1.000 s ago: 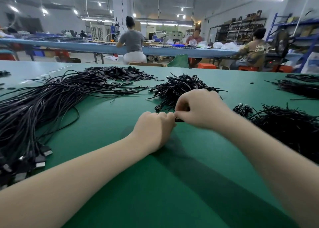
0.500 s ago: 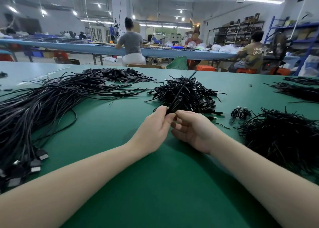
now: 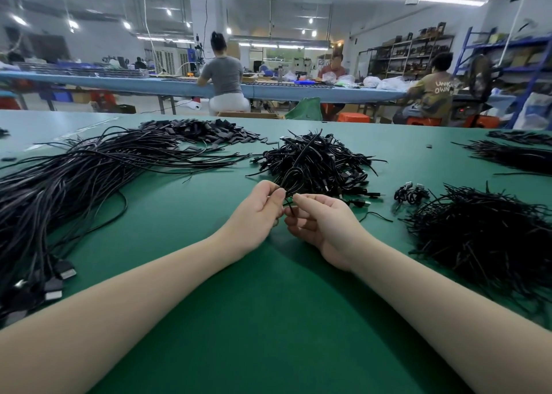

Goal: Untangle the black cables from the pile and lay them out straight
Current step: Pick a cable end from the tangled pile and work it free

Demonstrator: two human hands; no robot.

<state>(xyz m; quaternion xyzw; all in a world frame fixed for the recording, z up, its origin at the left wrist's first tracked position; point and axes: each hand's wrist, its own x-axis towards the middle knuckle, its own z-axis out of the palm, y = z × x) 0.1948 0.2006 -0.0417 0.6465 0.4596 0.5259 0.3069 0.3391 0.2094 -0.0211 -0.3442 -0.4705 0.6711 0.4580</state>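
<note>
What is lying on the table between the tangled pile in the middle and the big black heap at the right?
In the head view, a small bundle of coiled cables lies between the tangled pile and the big heap, on the green table.

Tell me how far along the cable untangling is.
Done: a large bundle of cables lies roughly straight at left. In hand: the left hand and right hand pinch one looped cable. Left: the tangled pile behind the hands is still sizeable.

Looped thin black cable (image 3: 291, 176), tangled cable pile (image 3: 316, 163) behind
</note>
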